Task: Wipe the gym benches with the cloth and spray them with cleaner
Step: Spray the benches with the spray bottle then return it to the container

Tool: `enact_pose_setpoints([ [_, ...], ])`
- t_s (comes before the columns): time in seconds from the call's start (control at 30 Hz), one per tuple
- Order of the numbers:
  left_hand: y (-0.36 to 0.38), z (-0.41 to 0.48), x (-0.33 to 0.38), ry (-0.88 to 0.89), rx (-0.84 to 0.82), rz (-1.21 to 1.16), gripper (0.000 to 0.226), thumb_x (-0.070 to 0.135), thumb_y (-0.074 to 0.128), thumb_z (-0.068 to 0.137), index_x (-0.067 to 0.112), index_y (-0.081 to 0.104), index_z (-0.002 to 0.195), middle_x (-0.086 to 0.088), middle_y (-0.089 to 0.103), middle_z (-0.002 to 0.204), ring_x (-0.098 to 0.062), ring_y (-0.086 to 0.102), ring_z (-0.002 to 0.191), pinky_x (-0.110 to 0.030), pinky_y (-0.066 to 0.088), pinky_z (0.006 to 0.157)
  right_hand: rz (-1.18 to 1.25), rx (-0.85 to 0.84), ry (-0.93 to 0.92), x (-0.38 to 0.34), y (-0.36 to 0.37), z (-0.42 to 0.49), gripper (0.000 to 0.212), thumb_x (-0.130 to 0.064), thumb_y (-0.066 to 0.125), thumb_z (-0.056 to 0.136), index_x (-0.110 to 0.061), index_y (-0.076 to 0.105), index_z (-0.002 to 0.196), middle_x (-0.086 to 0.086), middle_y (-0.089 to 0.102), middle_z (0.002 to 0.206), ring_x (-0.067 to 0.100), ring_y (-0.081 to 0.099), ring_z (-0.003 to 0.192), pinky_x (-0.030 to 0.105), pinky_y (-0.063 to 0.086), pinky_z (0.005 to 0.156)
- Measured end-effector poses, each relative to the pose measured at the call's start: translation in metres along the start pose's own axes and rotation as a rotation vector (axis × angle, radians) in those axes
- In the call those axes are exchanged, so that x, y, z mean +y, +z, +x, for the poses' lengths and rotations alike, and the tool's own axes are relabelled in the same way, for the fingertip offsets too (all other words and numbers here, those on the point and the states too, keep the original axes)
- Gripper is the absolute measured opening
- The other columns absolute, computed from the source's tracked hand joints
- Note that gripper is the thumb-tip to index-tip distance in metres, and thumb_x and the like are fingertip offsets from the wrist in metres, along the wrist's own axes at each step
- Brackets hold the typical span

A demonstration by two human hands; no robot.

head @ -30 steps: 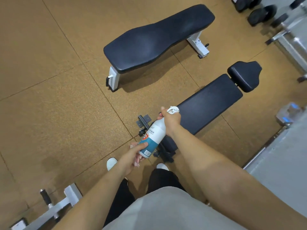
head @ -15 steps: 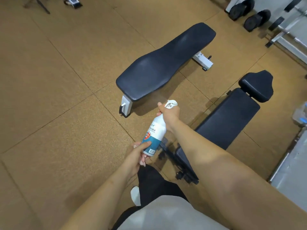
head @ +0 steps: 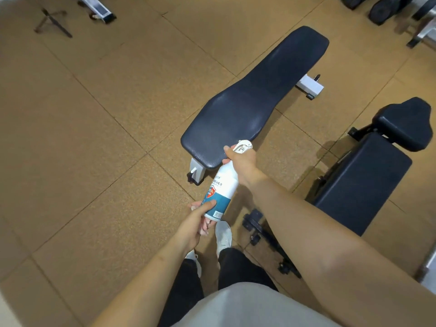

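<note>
- Here: spray bottle (head: 220, 191), white with a teal band, held aslant between both hands, above the floor (head: 94, 138) just off the near end of the flat bench (head: 254, 102).
- Right hand (head: 244, 159) wrapped round the bottle's neck, fingers clamped at the white trigger head (head: 243, 146), nozzle toward the flat bench's near end.
- Left hand (head: 195, 224) at the bottle's base, thumb pressed on the teal band, fingers curled underneath; a pale scrap, perhaps the cloth (head: 204, 228), bunched under those fingers, too hidden to tell for sure.
- Flat bench: dark pad, white legs, running diagonally away to the upper right.
- Second bench (head: 361, 182), black with a separate head pad, beside it on the right, apart from it.
- White shoe (head: 223, 234) directly below the bottle; dark trousers nearer.
- Weights (head: 382, 7) at far upper right.
</note>
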State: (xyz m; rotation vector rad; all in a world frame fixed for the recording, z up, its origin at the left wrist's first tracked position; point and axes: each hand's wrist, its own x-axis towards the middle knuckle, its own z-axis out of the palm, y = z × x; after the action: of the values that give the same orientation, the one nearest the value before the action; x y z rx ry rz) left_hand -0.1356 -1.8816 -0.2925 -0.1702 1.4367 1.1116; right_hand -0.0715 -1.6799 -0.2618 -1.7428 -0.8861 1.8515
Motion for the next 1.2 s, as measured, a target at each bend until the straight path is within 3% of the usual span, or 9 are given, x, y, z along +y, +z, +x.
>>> enact_pose_setpoints([
  [0.1, -0.01, 0.016, 0.013, -0.061, -0.046, 0.016, 0.068, 0.025, 0.089, 0.073, 0.003, 0.05, 0.124, -0.029, 0.073, 0.108, -0.035, 0.072, 0.084, -0.034, 0.062, 0.061, -0.009, 0.001, -0.002, -0.004, 0.016, 0.013, 0.019, -0.011, 0.077, 0.088, -0.012, 0.063, 0.102, 0.005, 0.07, 0.088, 0.011, 0.068, 0.049, 0.027, 0.059, 0.054],
  [0.17, -0.018, 0.026, 0.022, -0.065, -0.046, 0.032, 0.072, 0.027, 0.09, 0.072, 0.005, 0.048, 0.127, -0.029, 0.073, 0.109, -0.037, 0.072, 0.087, -0.041, 0.064, 0.073, -0.022, 0.049, -0.012, -0.004, 0.028, 0.02, 0.016, -0.014, 0.078, 0.088, -0.012, 0.062, 0.09, 0.008, 0.068, 0.078, 0.013, 0.066, 0.048, 0.031, 0.057, 0.056],
  [0.3, -0.038, 0.042, 0.048, -0.073, -0.13, 0.077, 0.094, 0.038, 0.096, 0.06, 0.004, 0.049, 0.133, -0.025, 0.073, 0.113, -0.043, 0.072, 0.103, -0.064, 0.044, 0.107, 0.031, 0.127, 0.012, -0.007, 0.049, 0.023, 0.02, -0.017, 0.077, 0.089, -0.014, 0.057, 0.086, 0.007, 0.063, 0.072, 0.015, 0.062, 0.05, 0.035, 0.055, 0.062],
  [0.43, -0.055, 0.049, 0.07, -0.088, -0.164, 0.081, 0.09, 0.038, 0.098, 0.059, -0.001, 0.052, 0.127, -0.025, 0.072, 0.116, -0.04, 0.072, 0.104, -0.063, 0.045, 0.105, 0.05, 0.124, -0.012, -0.014, 0.068, 0.021, 0.019, -0.011, 0.077, 0.089, -0.014, 0.061, 0.098, 0.003, 0.068, 0.08, 0.014, 0.065, 0.051, 0.029, 0.057, 0.057],
  [0.67, -0.069, 0.06, 0.1, -0.108, -0.274, 0.143, 0.089, 0.042, 0.094, 0.063, 0.001, 0.055, 0.132, -0.018, 0.073, 0.118, -0.031, 0.072, 0.109, -0.054, 0.05, 0.106, 0.046, 0.233, 0.034, -0.029, 0.094, 0.026, 0.023, -0.014, 0.078, 0.088, -0.013, 0.056, 0.083, 0.007, 0.063, 0.071, 0.015, 0.058, 0.049, 0.029, 0.055, 0.056],
  [0.8, -0.071, 0.069, 0.111, -0.122, -0.294, 0.138, 0.072, 0.032, 0.089, 0.073, -0.005, 0.059, 0.127, -0.021, 0.072, 0.118, -0.03, 0.073, 0.106, -0.048, 0.052, 0.104, 0.035, 0.179, -0.033, -0.033, 0.096, 0.028, 0.021, -0.016, 0.078, 0.088, -0.012, 0.064, 0.104, 0.001, 0.069, 0.083, 0.014, 0.067, 0.057, 0.027, 0.058, 0.058],
  [0.9, -0.073, 0.076, 0.118, -0.107, -0.302, 0.126, 0.082, 0.037, 0.092, 0.067, -0.004, 0.059, 0.13, -0.027, 0.068, 0.123, -0.032, 0.07, 0.112, -0.047, 0.051, 0.105, 0.022, 0.158, -0.067, -0.04, 0.1, 0.029, 0.016, -0.016, 0.079, 0.087, -0.011, 0.065, 0.092, 0.004, 0.068, 0.078, 0.014, 0.065, 0.056, 0.028, 0.057, 0.059],
  [1.0, -0.069, 0.077, 0.126, -0.149, -0.31, 0.094, 0.067, 0.034, 0.083, 0.08, -0.001, 0.06, 0.132, -0.03, 0.066, 0.124, -0.032, 0.068, 0.118, -0.044, 0.05, 0.106, 0.004, 0.081, -0.08, -0.05, 0.108, 0.031, 0.021, -0.012, 0.08, 0.085, -0.011, 0.061, 0.078, 0.007, 0.064, 0.07, 0.018, 0.06, 0.06, 0.034, 0.055, 0.065],
  [1.2, -0.042, 0.085, 0.138, -0.173, -0.248, 0.003, 0.057, 0.041, 0.072, 0.09, 0.006, 0.06, 0.133, -0.017, 0.072, 0.123, -0.043, 0.057, 0.127, -0.049, 0.04, 0.109, -0.034, -0.082, -0.157, -0.07, 0.119, 0.051, 0.016, -0.003, 0.078, 0.085, -0.011, 0.067, 0.093, 0.004, 0.07, 0.087, 0.02, 0.065, 0.07, 0.035, 0.057, 0.066],
])
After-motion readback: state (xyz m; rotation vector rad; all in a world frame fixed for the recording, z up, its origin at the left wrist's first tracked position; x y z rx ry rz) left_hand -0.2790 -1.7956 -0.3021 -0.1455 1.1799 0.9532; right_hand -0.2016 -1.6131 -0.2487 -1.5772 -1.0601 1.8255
